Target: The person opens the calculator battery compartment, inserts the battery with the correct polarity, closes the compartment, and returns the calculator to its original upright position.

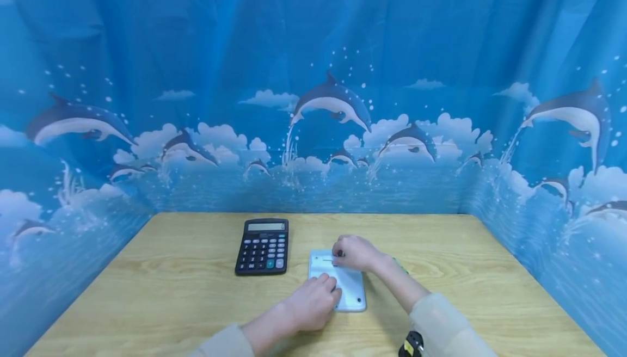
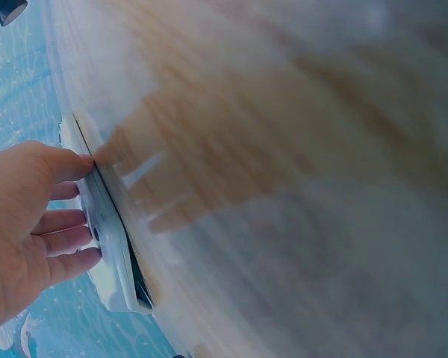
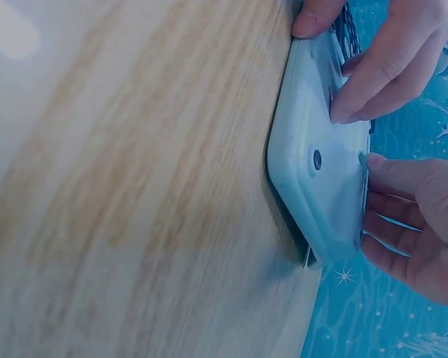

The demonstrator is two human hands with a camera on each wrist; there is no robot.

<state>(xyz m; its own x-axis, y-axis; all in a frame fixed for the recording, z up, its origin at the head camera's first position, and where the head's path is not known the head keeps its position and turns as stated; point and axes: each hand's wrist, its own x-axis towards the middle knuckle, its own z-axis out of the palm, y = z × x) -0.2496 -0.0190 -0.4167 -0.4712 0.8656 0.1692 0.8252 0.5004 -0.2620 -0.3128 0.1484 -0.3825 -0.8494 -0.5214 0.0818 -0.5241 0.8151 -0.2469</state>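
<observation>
A flat pale-blue device (image 1: 350,286) lies on the table with dark round spots at its corners, one of them large in the right wrist view. My left hand (image 1: 315,300) rests at its left edge; the left wrist view shows fairly straight fingers (image 2: 67,242) and the thumb touching that side. Over the far right part, my right hand (image 1: 356,252) is curled, its fingers (image 3: 351,104) close over the upward face. A small dark thing (image 1: 340,253) shows between its thumb and fingers, mostly hidden.
A black desk calculator (image 1: 262,248) lies face up left of the device. A bit of something green (image 1: 399,264) peeks out behind the right forearm. A black and yellow item (image 1: 411,344) sits by the right sleeve. Blue dolphin-print curtains (image 1: 313,183) enclose the wooden table (image 1: 161,291).
</observation>
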